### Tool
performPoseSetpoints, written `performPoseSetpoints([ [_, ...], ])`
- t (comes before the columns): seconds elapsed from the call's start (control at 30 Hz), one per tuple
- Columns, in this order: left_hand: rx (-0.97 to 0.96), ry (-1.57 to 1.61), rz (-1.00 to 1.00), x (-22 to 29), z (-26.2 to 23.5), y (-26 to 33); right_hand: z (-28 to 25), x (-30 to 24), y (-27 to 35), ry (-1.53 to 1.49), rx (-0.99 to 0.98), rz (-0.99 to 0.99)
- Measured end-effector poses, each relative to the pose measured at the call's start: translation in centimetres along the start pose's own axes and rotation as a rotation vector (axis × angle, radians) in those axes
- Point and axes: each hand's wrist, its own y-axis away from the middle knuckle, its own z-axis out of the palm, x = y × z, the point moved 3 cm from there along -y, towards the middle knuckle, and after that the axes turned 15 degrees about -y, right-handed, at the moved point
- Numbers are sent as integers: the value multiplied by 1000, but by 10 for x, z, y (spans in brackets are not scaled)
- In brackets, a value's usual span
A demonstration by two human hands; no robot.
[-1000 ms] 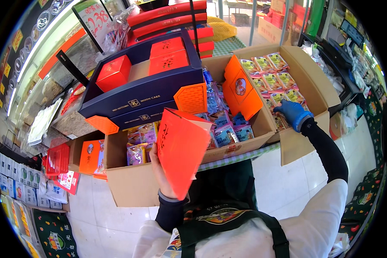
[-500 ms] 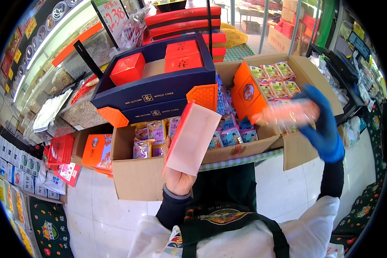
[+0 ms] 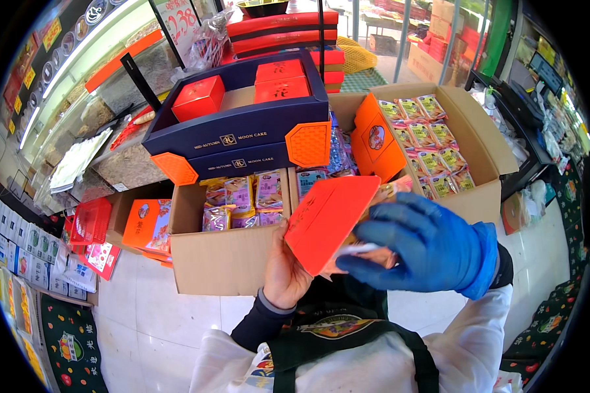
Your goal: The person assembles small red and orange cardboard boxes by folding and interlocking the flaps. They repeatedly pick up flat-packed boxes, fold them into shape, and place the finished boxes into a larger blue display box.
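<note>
My bare left hand (image 3: 288,272) grips a small red gift box (image 3: 331,219) from below and the left, its fingers partly hidden behind it. The box is tilted, with its red face toward me. Over its right side is my right hand (image 3: 426,245) in a blue glove, fingers curved around clear-wrapped pastries (image 3: 373,254). Those packets press against the box's right side, mostly covered by the fingers; how far they sit inside cannot be seen. Just beyond is a carton (image 3: 478,141) with rows of wrapped pastries (image 3: 442,134).
A navy tray box (image 3: 203,141) holding several red boxes (image 3: 200,98) stands at the back on another navy box. Nearer is a carton (image 3: 216,265) of purple and yellow packets (image 3: 239,193). An orange hexagonal-print card (image 3: 378,137) stands between cartons. A red basket (image 3: 92,223) sits at left.
My right hand has come left and nearer from over the right carton, bringing the wrapped pastries to the red box. My left hand has turned the box, so its red face shows instead of its pale inside.
</note>
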Motion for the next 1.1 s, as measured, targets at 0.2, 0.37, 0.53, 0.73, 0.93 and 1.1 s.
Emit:
performPoseSetpoints([
  [0.2, -161, -37, 11, -6, -2, 4, 15, -5, 5, 176, -162, -84],
  [0.37, -284, 155, -135, -20, 6, 5, 28, -6, 9, 71, -160, -225],
  [0.53, -177, 194, -304, -33, -9, 12, 30, 9, 38, -5, -155, -140],
  [0.73, -52, -20, -437, -57, -51, 26, 56, 22, 98, -346, 314, 124],
  [0.93, 53, -268, -811, -73, -74, 59, 136, -5, 141, -1884, 398, 857],
  [1.1, -56, -769, -651, -66, -76, 63, 165, -28, 179, -1836, 308, 959],
])
